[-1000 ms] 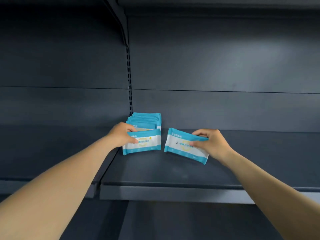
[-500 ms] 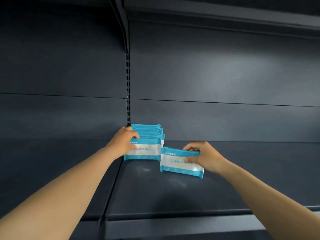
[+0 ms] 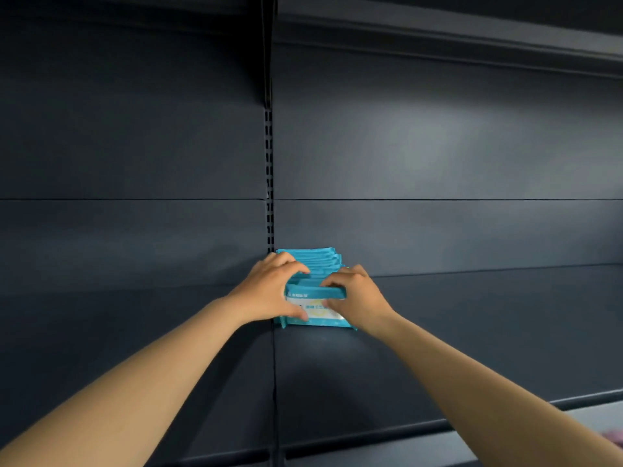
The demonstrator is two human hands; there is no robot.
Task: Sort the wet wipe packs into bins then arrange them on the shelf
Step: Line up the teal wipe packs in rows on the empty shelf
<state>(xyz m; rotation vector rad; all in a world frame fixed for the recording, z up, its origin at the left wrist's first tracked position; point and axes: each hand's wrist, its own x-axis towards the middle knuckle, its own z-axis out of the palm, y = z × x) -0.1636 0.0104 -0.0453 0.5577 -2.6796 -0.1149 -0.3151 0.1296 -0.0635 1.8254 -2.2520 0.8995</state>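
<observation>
A row of blue-and-white wet wipe packs (image 3: 315, 261) stands upright on the dark shelf (image 3: 438, 348), against the slotted upright at its left end. The front pack (image 3: 318, 310) faces me with its white label showing. My left hand (image 3: 269, 291) grips the left side of the front packs, thumb low on the label. My right hand (image 3: 357, 298) holds the right side, fingers over the top edge. Both hands press the front packs together from either side.
The shelf's back panel (image 3: 438, 230) is dark metal. A slotted upright (image 3: 269, 183) divides this bay from the one to the left. Another shelf (image 3: 472, 38) hangs overhead. The shelf's front lip (image 3: 404, 429) runs below my arms.
My right hand has brought its pack left from beside the row and stood it at the front. Both hands now clamp the front packs. The view has tilted upward.
</observation>
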